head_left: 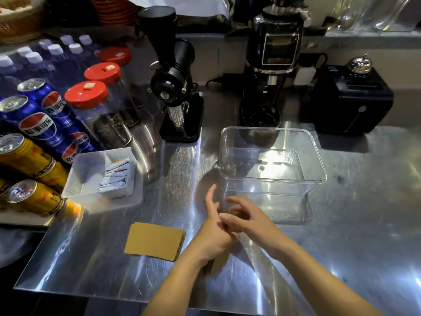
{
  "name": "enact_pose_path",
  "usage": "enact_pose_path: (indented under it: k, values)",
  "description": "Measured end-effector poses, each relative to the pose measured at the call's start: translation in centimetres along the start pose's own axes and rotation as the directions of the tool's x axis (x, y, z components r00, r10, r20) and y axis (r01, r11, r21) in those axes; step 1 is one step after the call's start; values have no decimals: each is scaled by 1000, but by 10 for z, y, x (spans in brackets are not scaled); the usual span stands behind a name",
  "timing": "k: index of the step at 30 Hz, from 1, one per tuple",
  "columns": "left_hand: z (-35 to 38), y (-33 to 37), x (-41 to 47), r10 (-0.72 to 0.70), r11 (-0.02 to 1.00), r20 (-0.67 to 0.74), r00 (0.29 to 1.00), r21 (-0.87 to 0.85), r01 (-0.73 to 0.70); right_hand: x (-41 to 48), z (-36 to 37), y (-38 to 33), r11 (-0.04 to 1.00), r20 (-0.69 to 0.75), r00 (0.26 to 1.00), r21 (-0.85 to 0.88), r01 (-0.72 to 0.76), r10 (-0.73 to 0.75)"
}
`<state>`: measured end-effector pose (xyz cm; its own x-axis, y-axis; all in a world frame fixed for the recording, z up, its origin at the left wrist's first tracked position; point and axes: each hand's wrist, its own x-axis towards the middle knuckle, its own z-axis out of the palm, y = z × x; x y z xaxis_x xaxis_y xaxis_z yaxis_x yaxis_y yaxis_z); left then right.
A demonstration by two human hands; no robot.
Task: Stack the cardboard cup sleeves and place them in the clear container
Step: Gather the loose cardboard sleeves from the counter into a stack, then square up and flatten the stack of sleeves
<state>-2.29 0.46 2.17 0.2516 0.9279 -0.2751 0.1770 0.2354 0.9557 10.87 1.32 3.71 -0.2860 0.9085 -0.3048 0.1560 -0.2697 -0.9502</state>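
Note:
A flat pile of brown cardboard cup sleeves [155, 241] lies on the steel counter, left of my hands. The clear container [319, 179] stands open and empty just beyond my hands. My left hand [213, 233] grips a second bunch of cardboard sleeves [218, 262], which shows below the wrist and is mostly hidden by the palm. My right hand [247, 221] meets it from the right, with fingers curled over the bunch's far end. Both hands hover just in front of the container's near wall. The hands are motion-blurred.
A white tray [77, 179] with paper sachets sits at the left, beside soda cans [36, 124] and red-lidded jars [100, 110]. Two black coffee grinders [177, 92] [271, 71] and a black box [350, 99] stand behind the container. The counter's front edge [91, 295] is near.

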Motion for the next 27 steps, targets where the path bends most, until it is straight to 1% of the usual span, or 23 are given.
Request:
enact_pose_path:
  k: [2, 4, 6, 8, 9, 10, 12, 15, 17, 18, 22, 27]
  values:
    - [6, -1, 4, 38, 993, 27, 999, 107, -41, 1, -2, 6, 999, -25, 999, -30, 34, -34]
    - [9, 0, 5, -9, 984, 18, 1000, 180, 6, 1, -5, 11, 997, -66, 995, -26, 72, -73]
    - [11, 3, 4, -22, 955, -56, 998, 295, 38, 1, -4, 15, 995, -106, 990, 21, 99, -97]
    - [12, 3, 4, 44, 870, -158, 986, 491, 40, 3, -3, 21, 987, -221, 968, 86, 138, -116]
    - [11, 2, 5, 77, 841, -210, 975, 539, 49, 6, -3, 24, 982, -287, 952, 121, 147, -107]
    - [9, -1, 5, 87, 842, -251, 964, 536, 64, 7, -5, 29, 976, -343, 936, 162, 148, -85]
    - [4, -9, 5, 47, 903, -292, 955, 421, 84, 10, -8, 39, 960, -421, 907, 242, 141, -27]
    - [3, -24, 7, -43, 990, -315, 948, 115, 83, 13, -9, 54, 949, -497, 867, 285, 134, 27]
    - [11, -33, 7, -90, 991, -364, 927, -123, 48, 13, -4, 62, 928, -524, 849, 345, 138, 69]
    - [15, -37, 8, -106, 979, -384, 917, -204, 28, 12, -1, 66, 923, -535, 841, 359, 142, 78]
    - [24, -40, 11, -147, 949, -437, 888, -315, 2, 10, 0, 73, 952, -564, 824, 279, 124, 57]
    - [28, -36, 19, -77, 963, -475, 876, -264, -59, 8, -6, 73, 933, -556, 831, 306, 191, 12]
